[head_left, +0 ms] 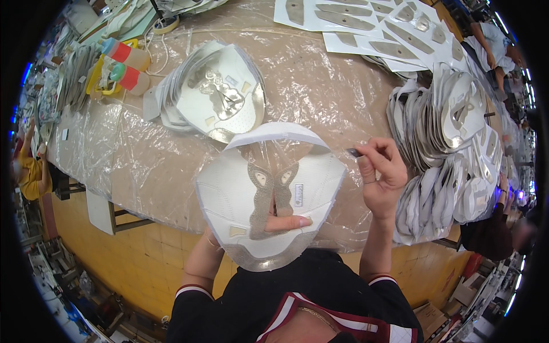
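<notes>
A white shoe upper with grey-beige glittery panels is held up in front of me, above the table's near edge. My left hand grips it from behind, the thumb coming through the middle opening onto the front; its other fingers are hidden behind the upper. To the right of the upper, my right hand is raised, thumb and forefinger pinched on a small dark piece. That piece is too small to name, and it is apart from the upper. Beyond the upper lies a stack of similar shoe uppers.
Plastic film covers the table. At right stand piles of shoe uppers; at the back right lie white sheets with grey cut pieces. Bottles sit by a yellow basket at left. Other people work at both sides.
</notes>
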Demonstrator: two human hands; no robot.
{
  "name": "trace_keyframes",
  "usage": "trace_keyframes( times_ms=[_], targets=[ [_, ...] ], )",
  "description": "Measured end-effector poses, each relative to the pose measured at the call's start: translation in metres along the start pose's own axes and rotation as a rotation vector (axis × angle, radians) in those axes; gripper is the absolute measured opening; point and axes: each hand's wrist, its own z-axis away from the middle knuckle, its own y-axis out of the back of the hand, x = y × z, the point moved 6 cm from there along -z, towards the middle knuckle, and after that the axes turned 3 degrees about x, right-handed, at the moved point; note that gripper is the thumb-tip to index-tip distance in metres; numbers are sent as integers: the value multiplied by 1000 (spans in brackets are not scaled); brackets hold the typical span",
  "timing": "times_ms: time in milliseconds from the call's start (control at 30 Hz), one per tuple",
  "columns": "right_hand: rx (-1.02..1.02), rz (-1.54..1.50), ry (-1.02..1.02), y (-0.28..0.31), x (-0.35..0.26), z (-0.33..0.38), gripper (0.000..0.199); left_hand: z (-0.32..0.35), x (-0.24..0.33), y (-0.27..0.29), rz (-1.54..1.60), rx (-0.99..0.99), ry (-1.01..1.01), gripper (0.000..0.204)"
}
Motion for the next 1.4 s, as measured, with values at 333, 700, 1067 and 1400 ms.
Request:
trace_keyframes(
  times_ms=[333, 700, 1067, 1400],
  targets=[
    [-97, 542, 294, -3, -33, 2, 33, 1, 5, -1, -178, 35, -104, 83],
    [-219, 543, 328, -9, -28, 6, 37, -9, -12, -7, -10, 87, -222, 90],
    [-298, 453, 214, -5, -29, 3, 33, 8, -28, 1, 135, 265, -73, 80],
    [-251, 356, 190, -6, -25, 6, 29, 6, -42, -3, 246, 184, 38, 78]
  ],
)
